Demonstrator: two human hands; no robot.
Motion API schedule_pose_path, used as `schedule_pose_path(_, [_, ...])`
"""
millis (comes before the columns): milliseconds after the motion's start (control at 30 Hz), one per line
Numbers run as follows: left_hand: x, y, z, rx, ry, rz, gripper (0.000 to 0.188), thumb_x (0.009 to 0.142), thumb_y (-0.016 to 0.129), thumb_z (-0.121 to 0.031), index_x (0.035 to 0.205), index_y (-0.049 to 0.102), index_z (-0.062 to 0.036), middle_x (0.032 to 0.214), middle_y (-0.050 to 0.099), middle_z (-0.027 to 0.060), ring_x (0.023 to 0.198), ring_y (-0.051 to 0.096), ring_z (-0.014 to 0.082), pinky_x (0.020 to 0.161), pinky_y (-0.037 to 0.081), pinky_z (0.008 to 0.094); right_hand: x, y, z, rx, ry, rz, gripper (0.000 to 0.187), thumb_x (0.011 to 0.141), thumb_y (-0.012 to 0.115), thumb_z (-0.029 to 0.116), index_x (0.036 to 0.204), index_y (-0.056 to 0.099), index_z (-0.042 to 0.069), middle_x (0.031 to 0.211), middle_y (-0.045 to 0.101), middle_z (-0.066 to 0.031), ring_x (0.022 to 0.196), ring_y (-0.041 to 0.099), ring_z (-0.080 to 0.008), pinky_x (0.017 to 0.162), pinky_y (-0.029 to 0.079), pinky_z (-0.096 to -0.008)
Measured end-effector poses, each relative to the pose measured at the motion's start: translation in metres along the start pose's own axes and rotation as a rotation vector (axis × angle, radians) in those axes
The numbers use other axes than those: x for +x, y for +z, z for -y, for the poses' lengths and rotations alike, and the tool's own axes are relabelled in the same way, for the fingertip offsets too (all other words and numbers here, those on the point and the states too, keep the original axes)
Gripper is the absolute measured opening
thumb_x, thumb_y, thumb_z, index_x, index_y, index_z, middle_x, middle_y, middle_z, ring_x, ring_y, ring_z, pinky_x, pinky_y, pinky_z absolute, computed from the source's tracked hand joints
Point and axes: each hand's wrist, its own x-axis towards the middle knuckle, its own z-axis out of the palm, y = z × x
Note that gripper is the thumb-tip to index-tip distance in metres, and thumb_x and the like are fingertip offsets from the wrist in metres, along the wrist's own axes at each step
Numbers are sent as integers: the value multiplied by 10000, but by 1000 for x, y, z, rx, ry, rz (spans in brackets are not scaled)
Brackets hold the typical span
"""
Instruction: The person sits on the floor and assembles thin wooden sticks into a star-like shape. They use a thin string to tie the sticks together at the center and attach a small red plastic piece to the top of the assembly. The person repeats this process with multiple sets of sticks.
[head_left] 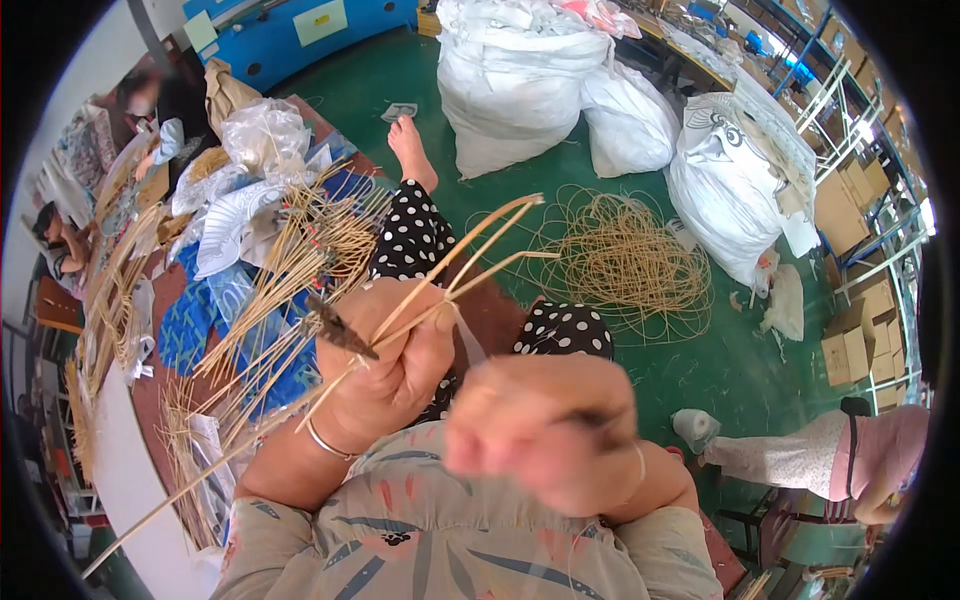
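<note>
My left hand [390,345] is closed around a frame of thin bamboo strips [435,265], bent to a point at the top. A long strip of it trails down to the lower left. Against the back of the same hand lies a dark, pointed, blade-like piece [340,330], whose kind I cannot make out. From beside the left thumb a thin white strip [467,330] runs toward my right hand [545,430], where its end is hidden. That hand is curled into a fist and blurred by motion, just right of the left one.
A bundle of bamboo sticks [325,235] lies on blue cloth at the left. Beyond my knees is a loose coil of cane [630,260] on the green floor. Large white sacks [515,90] stand behind it. Other people are at the left and lower right. Cardboard boxes [865,340] fill shelves.
</note>
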Motion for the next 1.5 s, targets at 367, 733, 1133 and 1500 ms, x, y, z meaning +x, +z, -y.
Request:
schedule_pose_path(367, [3, -30, -36, -404, 107, -79, 99, 615, 626, -72, 702, 586, -49, 583, 562, 41, 370, 451, 116, 346, 335, 218, -23, 1, 26, -874, -432, 39, 272, 679, 666, 207, 819, 559, 1, 662, 591, -112, 508, 532, -210, 461, 412, -319])
schedule_pose_path(733, [-3, -26, -15, -28, 4, 433, 68, 734, 538, -28, 792, 574, -35, 693, 563, 79, 521, 517, 207, 411, 362, 295, 0, -15, -28, -822, -344, -192, 109, 704, 572, 2, 790, 564, 67, 643, 545, -56, 505, 528, -208, 444, 392, -303])
schedule_pose_path(1133, [-26, 3, 8, -612, -474, 86, 198, 859, 518, -137, 1003, 516, -2, 669, 510, 1, 519, 408, 36, 441, 328, 166, 3, -41, -14, -954, -325, 69, 207, 688, 654, 93, 822, 508, 32, 663, 531, -77, 532, 512, -194, 453, 399, -266])
schedule_pose_path(1500, [-1, -12, -23, -958, -762, 167, 307, 752, 652, -143, 983, 517, 8, 671, 526, 21, 495, 414, 40, 416, 307, 160, 15, -55, 35, -1665, -627, 253, 404, 575, 688, 164, 910, 507, 28, 790, 455, -65, 574, 467, -193, 451, 384, -280])
